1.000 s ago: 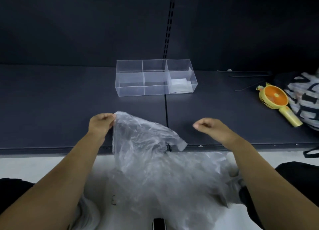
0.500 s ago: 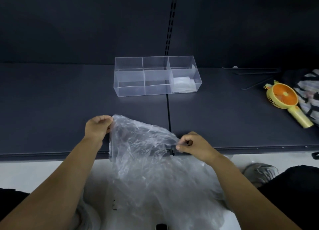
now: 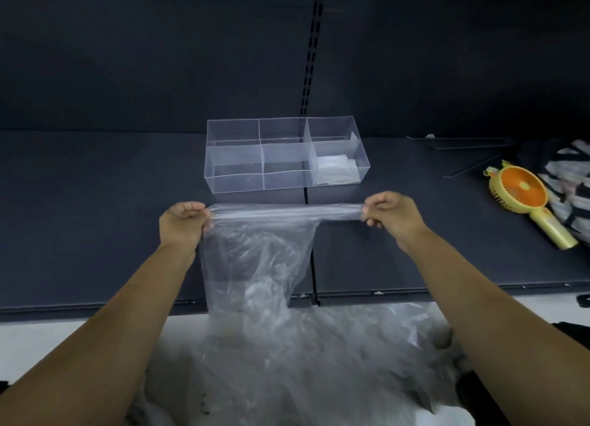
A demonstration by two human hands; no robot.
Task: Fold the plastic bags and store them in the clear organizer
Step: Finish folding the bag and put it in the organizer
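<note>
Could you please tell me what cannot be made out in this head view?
- Fingertips of left hand and right hand: curled into the plastic bag.
- Bag count in the pile: blurred, cut off by the bottom edge.
- Striped item: cut off at right.

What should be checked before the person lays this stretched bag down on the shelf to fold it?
1. Left hand pinches one end of the plastic bag: ok.
2. Right hand pinches the other end: ok.
3. Top edge pulled straight between the hands: ok.
4. Bag body flat: not ok, it hangs crumpled over the shelf edge.
5. Shelf under the bag bare: ok.
6. Clear organizer has room: ok, left and middle sections look empty; the right one holds a folded bag.
</note>
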